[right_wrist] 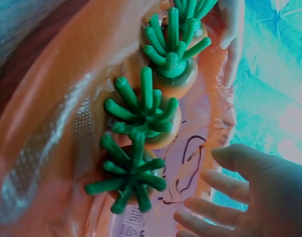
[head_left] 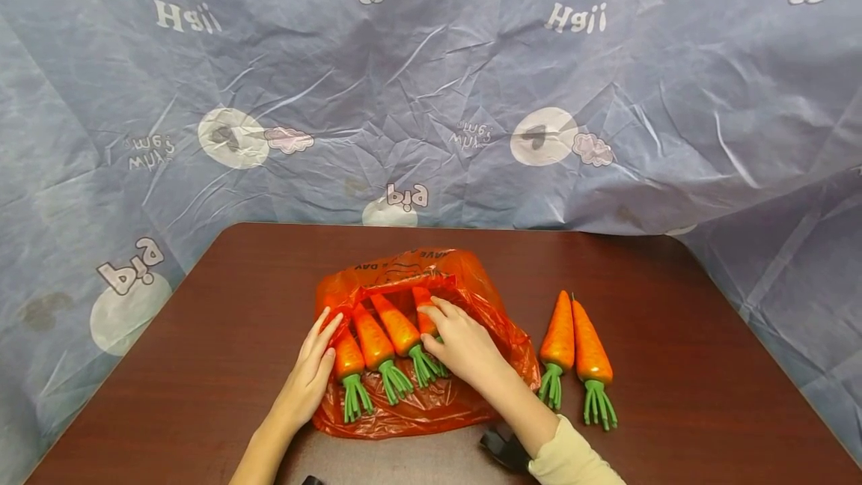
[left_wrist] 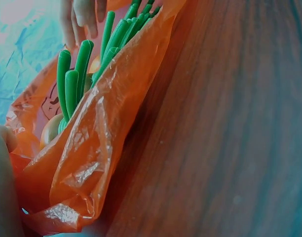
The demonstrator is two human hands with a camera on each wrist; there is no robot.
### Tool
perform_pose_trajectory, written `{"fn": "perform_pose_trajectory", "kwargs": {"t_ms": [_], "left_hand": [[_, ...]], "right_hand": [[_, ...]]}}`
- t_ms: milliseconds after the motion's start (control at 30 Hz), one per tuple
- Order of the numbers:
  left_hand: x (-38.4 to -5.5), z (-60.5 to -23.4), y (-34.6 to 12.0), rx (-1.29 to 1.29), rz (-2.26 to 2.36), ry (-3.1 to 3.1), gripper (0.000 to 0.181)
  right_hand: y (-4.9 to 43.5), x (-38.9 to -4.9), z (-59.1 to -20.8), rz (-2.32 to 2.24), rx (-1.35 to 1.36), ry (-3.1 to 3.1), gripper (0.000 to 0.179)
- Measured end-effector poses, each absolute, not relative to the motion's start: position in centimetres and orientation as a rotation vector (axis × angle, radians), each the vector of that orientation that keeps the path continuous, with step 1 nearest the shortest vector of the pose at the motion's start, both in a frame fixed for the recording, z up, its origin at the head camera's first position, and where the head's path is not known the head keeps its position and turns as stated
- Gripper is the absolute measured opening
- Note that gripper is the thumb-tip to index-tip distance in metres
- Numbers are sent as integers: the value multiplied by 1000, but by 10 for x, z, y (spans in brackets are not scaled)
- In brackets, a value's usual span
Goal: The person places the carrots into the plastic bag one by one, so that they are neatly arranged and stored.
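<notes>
A translucent red plastic bag (head_left: pixel 444 406) lies spread on the table, its mouth toward me. Several orange toy carrots (head_left: pixel 397 326) with green tops lie side by side in it, tips pointing away. My left hand (head_left: pixel 311 374) rests along the bag's left edge beside the leftmost carrot (head_left: pixel 348 356), fingers extended. Over the rightmost carrot in the bag (head_left: pixel 423 307) reaches my right hand (head_left: pixel 465 343), partly covering it. In the right wrist view, the fingers (right_wrist: pixel 217 210) are spread beside the row of green tops (right_wrist: pixel 136 173).
Two more carrots (head_left: pixel 557 335) (head_left: pixel 592 350) lie together on the brown table (head_left: pixel 673 335), right of the bag. A black object (head_left: pixel 503 449) sits under my right forearm near the front. Behind the table hangs a blue-grey patterned cloth (head_left: pixel 417 81).
</notes>
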State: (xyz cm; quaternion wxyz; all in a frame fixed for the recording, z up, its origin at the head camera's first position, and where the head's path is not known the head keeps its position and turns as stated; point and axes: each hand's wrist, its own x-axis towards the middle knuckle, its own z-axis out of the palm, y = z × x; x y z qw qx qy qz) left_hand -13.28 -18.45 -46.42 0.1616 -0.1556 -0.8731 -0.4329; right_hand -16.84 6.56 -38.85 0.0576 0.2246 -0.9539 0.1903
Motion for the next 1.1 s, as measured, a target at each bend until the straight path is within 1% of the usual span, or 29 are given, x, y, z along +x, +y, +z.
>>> {"fn": "perform_pose_trajectory", "kwargs": {"t_ms": [467, 867, 1100], "left_hand": [[-133, -464, -184, -447, -1232, -2485, 48], [-134, -464, -185, -448, -1226, -2486, 48], [-134, -464, -185, -450, -1223, -2488, 48]], "right_hand": [[90, -149, -374, 700, 667, -2677, 40], [128, -139, -372, 656, 553, -2677, 42], [154, -133, -377, 598, 496, -2659, 43]]}}
